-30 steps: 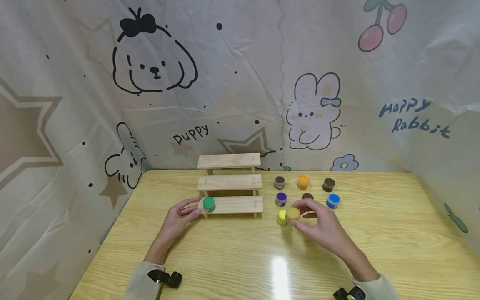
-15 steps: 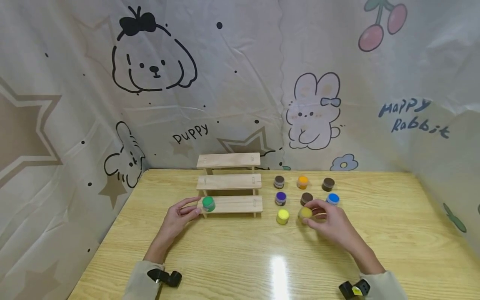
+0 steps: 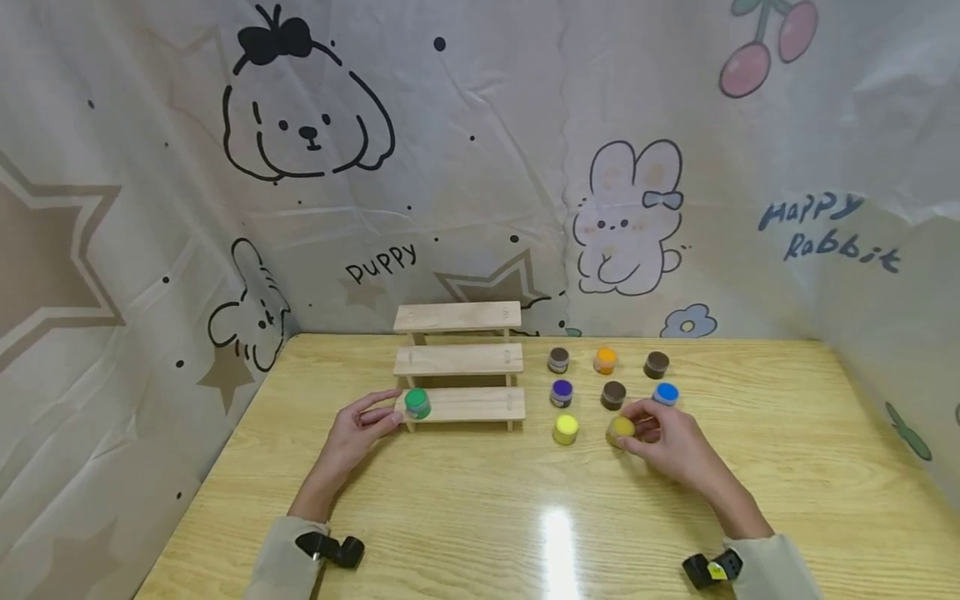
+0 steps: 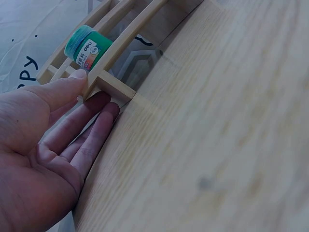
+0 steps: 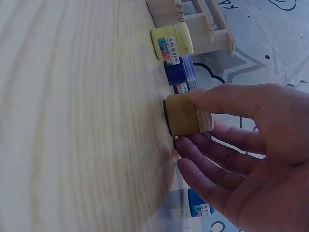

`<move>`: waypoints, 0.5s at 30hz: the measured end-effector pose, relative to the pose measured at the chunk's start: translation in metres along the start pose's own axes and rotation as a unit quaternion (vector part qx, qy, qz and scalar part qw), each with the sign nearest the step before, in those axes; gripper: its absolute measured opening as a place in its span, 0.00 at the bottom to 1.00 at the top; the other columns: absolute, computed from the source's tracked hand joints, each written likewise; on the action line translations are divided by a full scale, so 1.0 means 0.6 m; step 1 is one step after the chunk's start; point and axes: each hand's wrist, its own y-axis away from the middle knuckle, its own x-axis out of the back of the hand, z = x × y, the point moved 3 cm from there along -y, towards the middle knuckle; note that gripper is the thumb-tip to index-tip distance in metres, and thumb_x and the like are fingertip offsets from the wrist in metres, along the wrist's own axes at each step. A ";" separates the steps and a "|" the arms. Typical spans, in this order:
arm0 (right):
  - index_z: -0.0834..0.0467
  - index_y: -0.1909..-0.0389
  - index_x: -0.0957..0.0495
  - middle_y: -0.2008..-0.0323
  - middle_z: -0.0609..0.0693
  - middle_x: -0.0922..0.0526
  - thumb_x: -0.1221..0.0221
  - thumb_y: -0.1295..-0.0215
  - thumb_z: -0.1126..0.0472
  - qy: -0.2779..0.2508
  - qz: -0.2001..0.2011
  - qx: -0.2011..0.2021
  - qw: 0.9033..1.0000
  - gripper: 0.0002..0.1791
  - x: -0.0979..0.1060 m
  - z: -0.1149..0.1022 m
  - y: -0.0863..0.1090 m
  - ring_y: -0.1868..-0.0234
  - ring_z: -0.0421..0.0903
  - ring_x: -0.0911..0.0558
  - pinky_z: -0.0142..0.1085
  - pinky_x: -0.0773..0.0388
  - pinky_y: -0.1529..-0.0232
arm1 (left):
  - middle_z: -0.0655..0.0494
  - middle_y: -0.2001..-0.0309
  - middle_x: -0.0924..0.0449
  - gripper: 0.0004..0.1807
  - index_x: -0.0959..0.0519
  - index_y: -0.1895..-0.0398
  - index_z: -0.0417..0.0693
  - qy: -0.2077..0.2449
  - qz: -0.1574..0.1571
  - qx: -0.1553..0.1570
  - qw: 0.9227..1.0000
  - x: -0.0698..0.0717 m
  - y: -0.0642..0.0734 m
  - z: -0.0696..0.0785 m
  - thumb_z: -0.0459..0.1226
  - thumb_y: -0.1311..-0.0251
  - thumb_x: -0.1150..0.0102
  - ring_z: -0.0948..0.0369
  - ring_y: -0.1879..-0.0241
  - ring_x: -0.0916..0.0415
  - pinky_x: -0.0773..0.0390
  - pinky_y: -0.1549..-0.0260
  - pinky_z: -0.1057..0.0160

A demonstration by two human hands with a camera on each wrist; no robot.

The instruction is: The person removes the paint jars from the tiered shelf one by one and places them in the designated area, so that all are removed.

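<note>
My right hand point(image 3: 671, 442) pinches an ochre paint jar point(image 5: 181, 115) between thumb and fingers, its base right at the tabletop. To its left stands a yellow paint jar point(image 3: 566, 430). At the left, my left hand point(image 3: 356, 437) holds the end of the lowest step of a three-tier wooden display rack point(image 3: 472, 404); in the left wrist view the thumb lies on top and the fingertips are under the step. A green paint jar point(image 4: 90, 48) with a label sits upright on that step, close to the thumb. The upper two steps bear nothing.
Behind the ochre jar stand a purple jar point(image 3: 561, 393), a dark brown jar point(image 3: 613, 395) and a blue jar point(image 3: 665, 393). Farther back are an orange jar point(image 3: 605, 361) and two dark jars point(image 3: 656, 365). A printed curtain point(image 3: 480, 167) hangs behind the table.
My right hand has carried the ochre jar rightward from in front of the yellow jar and lowered it beside that jar. The left hand and the rack have stayed in place.
</note>
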 end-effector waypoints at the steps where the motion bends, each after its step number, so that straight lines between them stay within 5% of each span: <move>1: 0.65 0.51 0.20 0.56 0.55 0.16 0.27 0.39 0.65 0.002 -0.001 0.000 1.000 0.18 0.000 0.001 0.000 0.55 0.52 0.15 0.43 0.15 0.55 | 0.33 0.46 0.18 0.25 0.25 0.32 0.36 0.000 0.000 -0.001 1.000 0.000 -0.001 0.001 0.32 0.31 0.36 0.65 0.53 0.15 0.17 0.53 0.66; 15: 0.64 0.51 0.20 0.58 0.54 0.16 0.27 0.40 0.66 0.017 -0.005 0.010 1.000 0.19 -0.002 -0.001 0.002 0.57 0.51 0.16 0.43 0.16 0.57 | 0.32 0.45 0.18 0.25 0.26 0.32 0.35 0.005 -0.004 -0.008 1.000 -0.001 0.002 0.005 0.31 0.30 0.37 0.65 0.53 0.15 0.17 0.54 0.66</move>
